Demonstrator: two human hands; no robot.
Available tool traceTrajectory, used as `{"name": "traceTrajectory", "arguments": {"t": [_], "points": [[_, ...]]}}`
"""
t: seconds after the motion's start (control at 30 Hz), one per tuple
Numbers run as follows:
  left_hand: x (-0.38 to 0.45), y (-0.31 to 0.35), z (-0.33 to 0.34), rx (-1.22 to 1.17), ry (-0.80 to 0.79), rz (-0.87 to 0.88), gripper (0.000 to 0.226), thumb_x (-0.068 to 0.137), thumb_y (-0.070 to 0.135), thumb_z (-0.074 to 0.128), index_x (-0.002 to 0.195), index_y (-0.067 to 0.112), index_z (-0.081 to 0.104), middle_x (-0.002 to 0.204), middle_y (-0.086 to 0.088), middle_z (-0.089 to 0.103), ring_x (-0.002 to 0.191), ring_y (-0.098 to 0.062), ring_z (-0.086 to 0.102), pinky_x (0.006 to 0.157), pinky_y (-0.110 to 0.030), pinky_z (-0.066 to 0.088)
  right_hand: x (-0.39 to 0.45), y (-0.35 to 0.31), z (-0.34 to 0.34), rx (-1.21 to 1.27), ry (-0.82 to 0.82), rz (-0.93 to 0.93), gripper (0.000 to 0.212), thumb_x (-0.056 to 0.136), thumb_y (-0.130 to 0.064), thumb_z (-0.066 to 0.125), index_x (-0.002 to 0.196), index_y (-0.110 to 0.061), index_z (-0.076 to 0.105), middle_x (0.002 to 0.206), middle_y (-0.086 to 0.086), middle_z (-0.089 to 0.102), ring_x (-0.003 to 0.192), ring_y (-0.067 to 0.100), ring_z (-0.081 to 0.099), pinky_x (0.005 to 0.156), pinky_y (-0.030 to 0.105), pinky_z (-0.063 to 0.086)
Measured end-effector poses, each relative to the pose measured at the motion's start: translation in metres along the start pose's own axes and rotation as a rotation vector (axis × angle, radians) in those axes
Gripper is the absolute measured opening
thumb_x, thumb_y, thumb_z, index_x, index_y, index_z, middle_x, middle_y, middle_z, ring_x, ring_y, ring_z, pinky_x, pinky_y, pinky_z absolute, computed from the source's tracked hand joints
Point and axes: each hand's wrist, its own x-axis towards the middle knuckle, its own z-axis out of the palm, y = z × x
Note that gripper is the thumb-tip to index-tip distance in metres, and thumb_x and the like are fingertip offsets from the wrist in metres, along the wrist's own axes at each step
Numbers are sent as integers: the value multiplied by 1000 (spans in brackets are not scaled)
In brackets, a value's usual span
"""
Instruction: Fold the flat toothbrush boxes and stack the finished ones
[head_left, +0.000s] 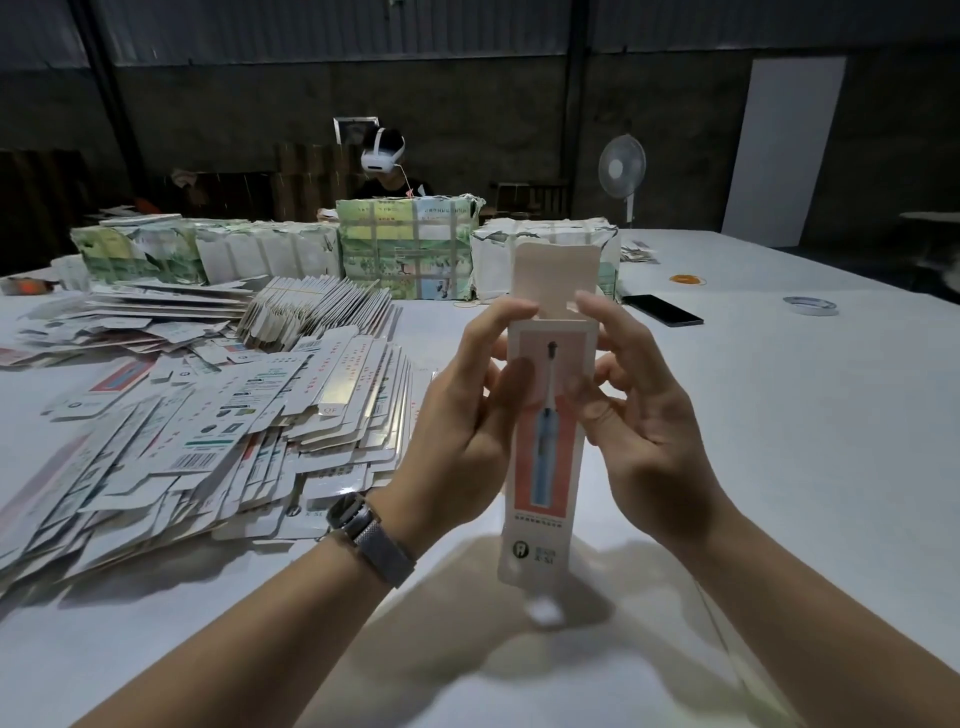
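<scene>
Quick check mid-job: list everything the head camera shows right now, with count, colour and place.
toothbrush box: one, white with orange panel, upright in both hands, top flap open.
flat boxes: a large pile, mostly white, table left.
banded bundle: one, white, behind the pile.
wrapped packs: several, green and white, far table edge.
phone: one, black, right of centre.
tape roll: one, white, far right.
rubber bands: orange, count unclear, beyond the phone.
fan: one, white, background.
second person: one, white headset, behind the packs.
table: one, white.
watch: one, grey, left wrist.
left hand: grips the box.
right hand: grips the box.

Glossy printed cardboard toothbrush box (545, 457), matt white table (779, 415), metal mesh watchband (376, 545)
</scene>
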Motion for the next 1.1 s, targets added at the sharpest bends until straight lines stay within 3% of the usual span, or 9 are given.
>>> {"name": "traceTrajectory", "arguments": {"t": [0.17,0.27,0.37,0.5,0.67,0.83,0.87,0.97,1.1], "points": [[0,3,2,37,1,50,31,103,36,43,134,33,40,104,-12,60,80,-46,61,63,-60,54,-2,-5,-1,10,23,-31,43,94,-12,49,124,-43,49,111,-24,60,93,20,59,72,53,57],[-1,7,3,49,2,81,36,104,47,41,135,29,39,105,-13,60,82,-46,62,64,-60,54,1,-8,-2,-11,61,-78,34,96,-17,50,120,-40,50,112,-31,56,97,10,59,76,39,59],[-1,12,5,36,3,74,33,104,43,43,135,30,40,104,-8,61,85,-43,65,65,-59,57,3,-13,-4,-21,132,-121,27,95,-19,55,114,-37,58,124,-21,55,95,6,58,76,23,56],[-2,16,7,36,14,79,29,104,32,39,132,30,43,102,-13,63,87,-33,69,64,-54,58,3,-16,-6,58,167,-64,26,93,-19,59,113,-34,59,125,-15,58,89,12,60,73,27,59],[-2,14,5,8,5,44,29,102,34,41,131,31,43,105,-21,61,89,-40,67,64,-59,57,3,-18,-6,78,151,-80,28,91,-12,59,109,-34,59,122,-24,56,86,4,58,74,16,51],[-1,18,8,-101,20,10,33,99,33,46,128,48,49,112,-29,56,92,-48,63,69,-64,56,4,-20,-5,39,156,-128,31,92,-6,57,113,-28,57,122,-7,60,91,13,60,77,23,54],[-1,19,8,-132,28,-1,33,99,31,48,124,52,51,111,-30,55,90,-43,65,70,-59,58,3,-20,-4,34,161,-131,31,92,-6,57,114,-28,57,122,-8,60,92,13,60,76,26,56],[-3,15,9,-176,30,15,28,102,17,47,123,35,44,94,-16,59,70,-6,60,60,-15,48,3,-20,-4,5,178,-151,27,93,-10,59,114,-27,56,121,-9,60,91,9,60,76,23,55],[-1,17,7,-206,-4,-32,20,101,16,45,119,24,40,94,-21,60,69,-2,58,60,-10,43,3,-20,-4,7,175,-179,26,93,-12,60,112,-30,55,120,-11,59,90,10,60,75,25,56]]}}
